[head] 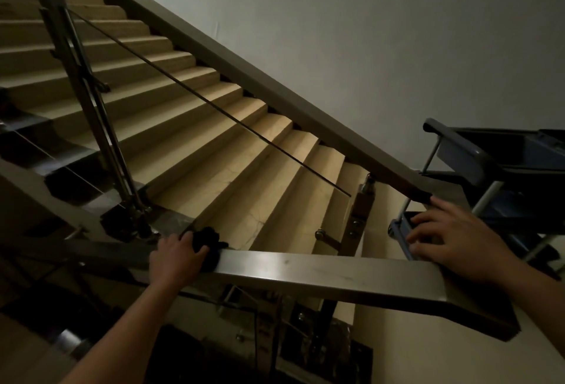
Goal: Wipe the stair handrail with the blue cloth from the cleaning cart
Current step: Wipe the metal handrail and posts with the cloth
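A flat metal handrail (321,270) crosses the lower part of the view, from the left down to its end at the right. My left hand (174,258) presses a dark, bunched cloth (208,246) onto the top of the rail; the cloth looks almost black in the dim light. My right hand (452,240) hovers with fingers spread above the rail's right end, holding nothing. The cleaning cart (495,169) stands just beyond my right hand, at the right edge.
Beige stairs (214,145) rise to the upper left behind a glass panel with metal posts (91,102). A second sloped rail (275,90) runs along the white wall. A lower flight shows dark beneath the handrail.
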